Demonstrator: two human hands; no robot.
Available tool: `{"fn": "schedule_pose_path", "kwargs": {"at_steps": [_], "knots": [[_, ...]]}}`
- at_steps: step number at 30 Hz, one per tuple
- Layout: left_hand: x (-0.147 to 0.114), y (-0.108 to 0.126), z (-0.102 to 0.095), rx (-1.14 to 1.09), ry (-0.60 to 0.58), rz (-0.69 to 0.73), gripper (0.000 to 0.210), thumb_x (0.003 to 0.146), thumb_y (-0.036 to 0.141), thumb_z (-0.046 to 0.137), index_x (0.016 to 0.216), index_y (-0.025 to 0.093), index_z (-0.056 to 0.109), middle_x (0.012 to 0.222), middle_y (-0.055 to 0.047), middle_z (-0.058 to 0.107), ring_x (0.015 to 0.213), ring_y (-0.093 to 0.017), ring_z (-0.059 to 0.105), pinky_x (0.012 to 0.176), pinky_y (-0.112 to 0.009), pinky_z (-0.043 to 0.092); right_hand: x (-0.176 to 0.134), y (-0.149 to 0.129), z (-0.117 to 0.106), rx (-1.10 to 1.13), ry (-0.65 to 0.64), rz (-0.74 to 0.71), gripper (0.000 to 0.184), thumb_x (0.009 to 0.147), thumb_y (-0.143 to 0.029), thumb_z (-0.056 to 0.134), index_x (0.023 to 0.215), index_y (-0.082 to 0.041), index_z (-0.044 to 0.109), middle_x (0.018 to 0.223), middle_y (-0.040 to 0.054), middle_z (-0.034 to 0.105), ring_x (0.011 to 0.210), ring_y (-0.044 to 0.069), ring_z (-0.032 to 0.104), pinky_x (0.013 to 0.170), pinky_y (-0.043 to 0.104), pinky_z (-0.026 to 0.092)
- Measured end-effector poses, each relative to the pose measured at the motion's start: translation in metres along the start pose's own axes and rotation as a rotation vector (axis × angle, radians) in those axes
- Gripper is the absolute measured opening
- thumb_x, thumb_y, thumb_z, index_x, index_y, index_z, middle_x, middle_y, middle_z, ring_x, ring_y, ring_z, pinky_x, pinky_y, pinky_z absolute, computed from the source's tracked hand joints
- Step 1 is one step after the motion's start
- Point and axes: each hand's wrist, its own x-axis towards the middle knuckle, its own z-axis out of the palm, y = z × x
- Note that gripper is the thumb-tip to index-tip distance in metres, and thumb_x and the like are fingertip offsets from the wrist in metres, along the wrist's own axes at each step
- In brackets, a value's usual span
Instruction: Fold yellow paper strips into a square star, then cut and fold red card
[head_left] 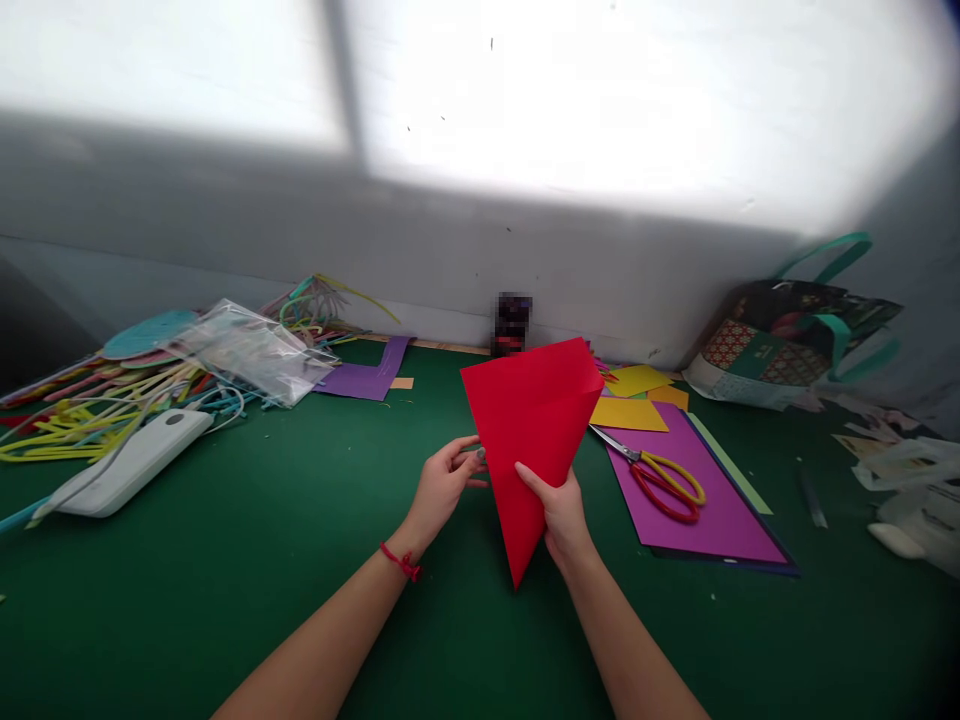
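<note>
Above the green tabletop (322,510), roughly centered in front of the person, the red paper cone (525,430) is held with its closed point downward and its wide mouth upward, leaning slightly right at the top. The right hand (561,505) grips the lower right side: the thumb presses on the front face, and the remaining fingers wrap behind. The left hand (448,480) is partly open at the left edge, fingers loosely spread; whether its fingertips touch the paper cannot be told.

Step in hand, as judged from this grip: holding the sheet in its cone shape. The next move appears to call for a firm right-hand pinch on the lower side, with light left-hand support along the free edge, so that the layers do not slip or crease.

To the right, the scissors (667,484) with red and yellow handles lie on the magenta paper sheet (720,515), blades toward the cone. Yellow paper pieces (630,414) lie just beyond. At left, the white elongated device (142,460) rests well apart from both hands.
</note>
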Motion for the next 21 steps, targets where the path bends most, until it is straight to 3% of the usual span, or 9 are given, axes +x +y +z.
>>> {"fn": "schedule_pose_path", "kwargs": {"at_steps": [7,11,21], "knots": [[-0.004,-0.001,0.003,0.015,-0.100,0.043,0.028,0.080,0.040,0.051,0.089,0.014,0.056,0.081,-0.005,0.065,0.072,-0.020,0.064,0.060,-0.031,0.055,-0.006,-0.010,0.007,-0.082,-0.014,0.008,0.060,0.059,-0.024,0.075,0.114,-0.020,0.052,0.107,0.0086,0.064,0.093,0.028,0.062,0.076,0.041,0.054],[-0.006,0.000,0.003,0.050,-0.100,0.055,0.025,0.082,0.038,0.049,0.081,0.014,0.056,0.076,-0.003,0.063,0.068,-0.017,0.063,0.060,-0.030,0.055,-0.007,-0.014,0.008,-0.118,0.003,0.018,0.059,0.059,-0.024,0.075,0.113,-0.021,0.052,0.106,0.0074,0.065,0.093,0.028,0.062,0.075,0.042,0.054],[-0.005,-0.001,0.003,0.060,-0.099,0.073,0.027,0.081,0.039,0.049,0.084,0.014,0.058,0.078,-0.003,0.062,0.068,-0.016,0.061,0.061,-0.029,0.054,-0.004,-0.010,0.000,-0.122,-0.073,0.021,0.059,0.061,-0.024,0.073,0.116,-0.020,0.050,0.110,0.0087,0.063,0.095,0.028,0.061,0.077,0.042,0.053]]}}
